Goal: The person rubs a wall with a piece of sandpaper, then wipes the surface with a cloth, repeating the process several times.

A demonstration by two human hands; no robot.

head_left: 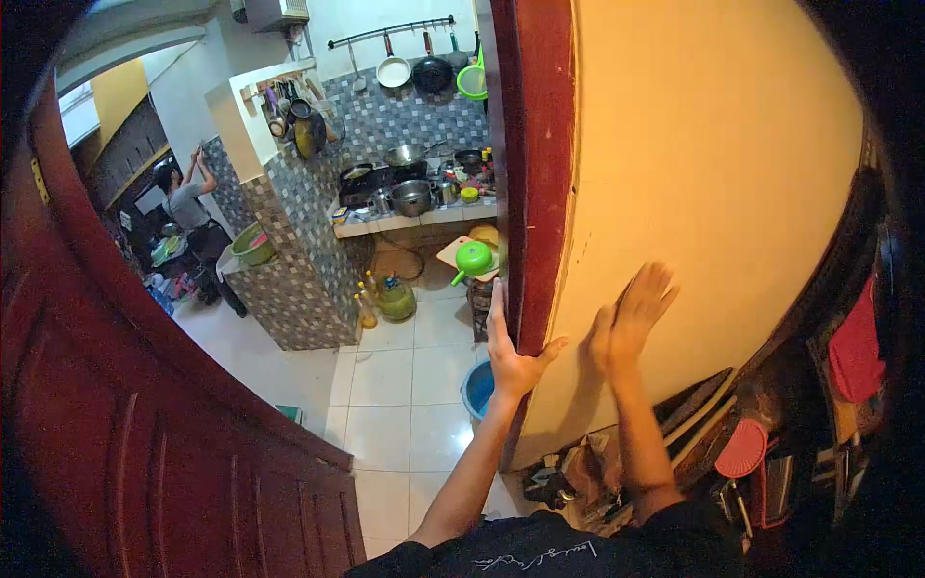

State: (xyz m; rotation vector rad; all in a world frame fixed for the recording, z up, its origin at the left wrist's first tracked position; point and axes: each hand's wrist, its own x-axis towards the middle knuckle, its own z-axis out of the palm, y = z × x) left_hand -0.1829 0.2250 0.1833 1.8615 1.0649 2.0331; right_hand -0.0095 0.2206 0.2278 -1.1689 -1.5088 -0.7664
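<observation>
My left hand (516, 364) is at the dark red door frame (540, 193), thumb spread to one side of the edge and fingers pointing up on the other. Nothing is in it. My right hand (631, 320) lies against the yellow wall (713, 173) with its fingers stretched upward, slightly blurred, its shadow just to the left. The frame's lower end stands between the two hands. To the left, the dark red panelled door (164, 433) hangs open.
Beyond the doorway, a tiled counter (424, 223) holds pots and a stove. A green gas cylinder (396, 301) and a blue basin (478, 389) stand on the floor. Clutter with a pink fan-shaped item (741, 449) lies at right. Another person (198, 212) stands far left.
</observation>
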